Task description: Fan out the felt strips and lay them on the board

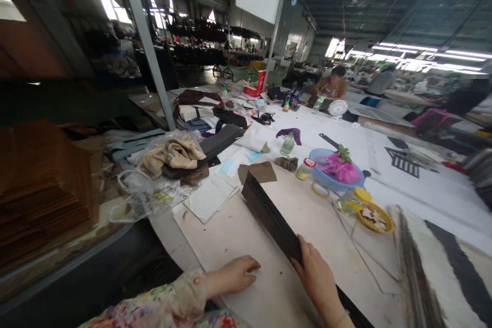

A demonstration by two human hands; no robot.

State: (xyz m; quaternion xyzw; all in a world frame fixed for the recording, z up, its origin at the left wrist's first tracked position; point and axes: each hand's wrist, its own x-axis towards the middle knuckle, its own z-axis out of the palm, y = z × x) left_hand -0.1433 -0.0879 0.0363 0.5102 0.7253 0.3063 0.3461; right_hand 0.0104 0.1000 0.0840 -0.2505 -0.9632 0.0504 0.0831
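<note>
A long stack of dark strips (269,215), leather or fabric, runs slantwise across the pale table board (215,241), partly raised on its edge. My right hand (313,269) grips the stack near its middle, thumb on the near side and fingers over the top. Its lower end passes behind my right forearm. To the left of the stack, my left hand (234,272) rests on the board with loosely bent fingers slightly apart and nothing in them. Beyond the stack's far end lies a brown fabric piece (265,173).
A blue basin (357,184) with a pink bag, a lidded jar (305,169) and a yellow dish (388,218) stand on the right. Cloth and plastic bags (169,156) pile up at left, near brown stacked sheets (42,179). A co-worker (332,84) sits across the table.
</note>
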